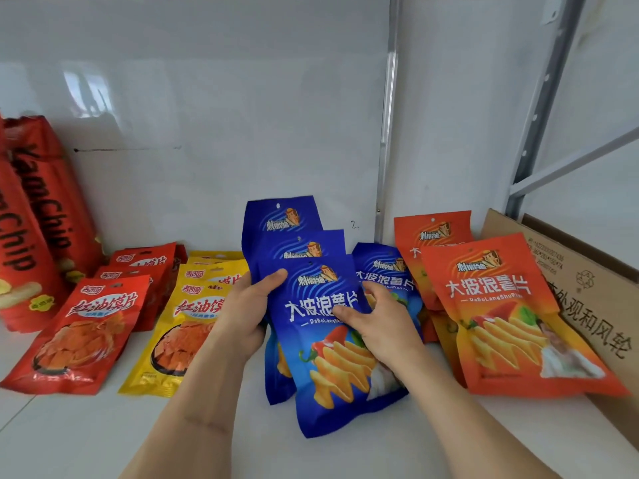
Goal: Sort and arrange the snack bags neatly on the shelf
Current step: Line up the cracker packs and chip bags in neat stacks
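- Blue glossy snack bags [332, 340] printed with 大波浪薯片 and "DaBoLangShuPian" are stacked in the middle of the white shelf [86, 437], fanned one behind another.
- Orange bags of the same brand [511, 316] are laid just to the right, leaning against a brown cardboard box [587, 288] with partly readable black characters; the box is cut off at the frame edge.
- Red pouches [83, 333] and yellow pouches [183, 326] marked 红油馍片 are lined up on the left. The yellow label is partly hidden by the left wrist.
- Tall red bags reading "YamChip" [38, 216] are stood at the far left, cropped by the edge.
- A small "2." can be made out on the white back wall [207, 98].
- The front blue bag's left edge is pinched by the left hand [249, 312], thumb on the front, fingers behind.
- The bag's face is pressed by the right hand [377, 323], fingers spread and curled over the lettering, not closed round anything.
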### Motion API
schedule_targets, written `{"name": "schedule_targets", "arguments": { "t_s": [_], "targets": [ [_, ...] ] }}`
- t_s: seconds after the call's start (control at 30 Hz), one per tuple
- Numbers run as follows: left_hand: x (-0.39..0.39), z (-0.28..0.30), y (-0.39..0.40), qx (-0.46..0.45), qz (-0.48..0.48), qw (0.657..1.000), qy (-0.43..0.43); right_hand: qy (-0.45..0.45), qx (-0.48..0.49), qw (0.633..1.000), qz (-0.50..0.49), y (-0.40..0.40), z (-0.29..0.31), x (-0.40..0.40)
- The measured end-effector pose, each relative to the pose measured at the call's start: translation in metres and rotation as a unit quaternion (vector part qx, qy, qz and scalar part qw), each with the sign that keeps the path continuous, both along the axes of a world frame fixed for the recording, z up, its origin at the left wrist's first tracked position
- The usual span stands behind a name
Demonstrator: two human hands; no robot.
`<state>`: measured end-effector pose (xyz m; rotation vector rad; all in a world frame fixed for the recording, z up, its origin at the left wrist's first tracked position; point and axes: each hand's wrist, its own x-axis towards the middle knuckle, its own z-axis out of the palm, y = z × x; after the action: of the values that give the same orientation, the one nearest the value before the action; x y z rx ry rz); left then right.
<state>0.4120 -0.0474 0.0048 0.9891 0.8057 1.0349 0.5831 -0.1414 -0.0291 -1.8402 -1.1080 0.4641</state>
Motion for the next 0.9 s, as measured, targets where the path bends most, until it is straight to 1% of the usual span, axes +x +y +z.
{"name": "schedule_targets", "arguments": {
  "t_s": [0.1,0.17,0.2,0.23,0.3,0.33,0.37,0.43,0.53,0.8,0.9],
  "targets": [
    [0.000,-0.001,0.000,-0.004,0.013,1.000,-0.005,0.008,-0.002,1.000,-0.004,0.000,-0.001,0.000],
    [0.000,-0.001,0.002,-0.005,0.024,1.000,0.002,0.015,0.010,1.000,-0.025,-0.003,0.005,0.003],
    [0.000,-0.001,0.003,-0.004,0.034,0.999,0.008,-0.006,0.015,0.998,-0.054,-0.004,0.006,0.007],
    [-0.001,0.000,0.005,-0.004,0.046,0.999,0.015,-0.046,0.015,0.994,-0.093,-0.005,0.008,0.012],
    [-0.003,0.001,0.007,-0.006,0.065,0.997,0.028,-0.144,-0.024,0.977,-0.158,-0.008,0.008,0.018],
    [-0.005,0.002,0.008,-0.006,0.073,0.997,0.034,-0.176,-0.052,0.968,-0.173,-0.009,0.005,0.020],
    [-0.007,0.003,0.009,-0.005,0.079,0.996,0.038,-0.187,-0.074,0.963,-0.179,-0.010,0.004,0.020],
    [-0.011,0.005,0.010,-0.004,0.088,0.995,0.042,-0.172,-0.106,0.962,-0.182,-0.009,0.001,0.021],
    [-0.014,0.005,0.011,0.000,0.093,0.994,0.053,-0.155,-0.108,0.963,-0.193,-0.007,0.002,0.025],
    [-0.018,0.005,0.014,-0.005,0.104,0.993,0.060,-0.179,-0.153,0.954,-0.187,0.000,-0.002,0.030],
    [-0.018,0.004,0.015,-0.003,0.104,0.993,0.063,-0.144,-0.119,0.967,-0.174,0.006,-0.007,0.033]
  ]
}}
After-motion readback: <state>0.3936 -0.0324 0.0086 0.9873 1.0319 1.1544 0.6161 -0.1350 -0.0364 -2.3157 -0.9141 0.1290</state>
